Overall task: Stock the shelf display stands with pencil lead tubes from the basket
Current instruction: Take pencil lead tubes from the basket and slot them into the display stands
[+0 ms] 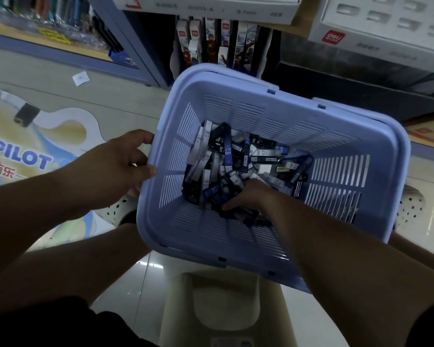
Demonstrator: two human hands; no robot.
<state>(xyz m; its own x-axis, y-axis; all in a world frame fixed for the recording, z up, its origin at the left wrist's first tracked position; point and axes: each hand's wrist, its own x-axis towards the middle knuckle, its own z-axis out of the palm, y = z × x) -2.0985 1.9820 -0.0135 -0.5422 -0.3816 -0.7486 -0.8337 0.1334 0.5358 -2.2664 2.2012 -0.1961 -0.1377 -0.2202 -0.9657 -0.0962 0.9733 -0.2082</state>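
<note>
The left hand (120,164) grips the left rim of the blue basket (376,156); the right hand (248,196) reaches inside, fingers curled over the pencil lead tubes (226,151) heaped on its floor.

Left hand (118,169) grips basket (376,156) rim; right hand (248,196) among lead tubes (226,151).

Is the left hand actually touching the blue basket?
Touching. The head view shows the left hand gripping the left rim of the basket, fingers curled over its outer edge and thumb pressed against the wall.
</note>
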